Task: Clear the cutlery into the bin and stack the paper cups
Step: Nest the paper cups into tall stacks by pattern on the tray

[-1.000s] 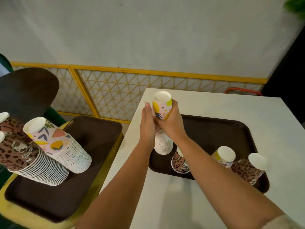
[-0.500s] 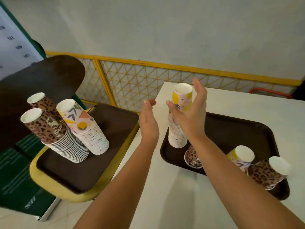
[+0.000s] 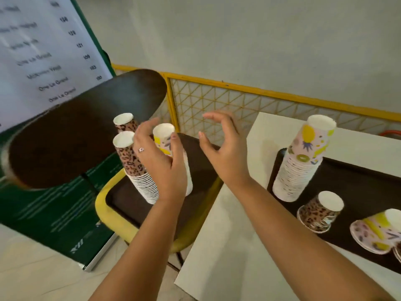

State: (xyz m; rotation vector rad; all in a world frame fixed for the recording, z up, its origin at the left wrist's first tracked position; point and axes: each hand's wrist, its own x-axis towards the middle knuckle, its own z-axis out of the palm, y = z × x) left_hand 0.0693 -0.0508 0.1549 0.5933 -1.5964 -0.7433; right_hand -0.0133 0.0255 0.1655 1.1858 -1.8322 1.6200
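Note:
Three tall stacks of paper cups stand on a brown tray [image 3: 121,199] at the left: a floral stack [image 3: 163,133] and two leopard-print stacks [image 3: 129,158]. My left hand [image 3: 161,161] reaches around the top of the floral stack, fingers on its left side and thumb on its right. Beside it, my right hand [image 3: 223,153] hovers with fingers spread and curved, holding nothing. On the white table's brown tray [image 3: 358,181] stand another tall floral stack [image 3: 303,164] and a short leopard-print cup stack [image 3: 321,211]. A floral cup [image 3: 377,231] lies tipped near the right edge.
The left tray rests on a yellow chair seat [image 3: 108,213]. A dark round tabletop [image 3: 76,135] sits just left of the stacks, below a white menu board [image 3: 32,51]. A yellow lattice fence [image 3: 238,103] runs behind. The white table [image 3: 227,246] is at the right.
Both hands have let go of the tall floral stack on the table tray and swung left. My left hand has reached the floral stack on the chair tray.

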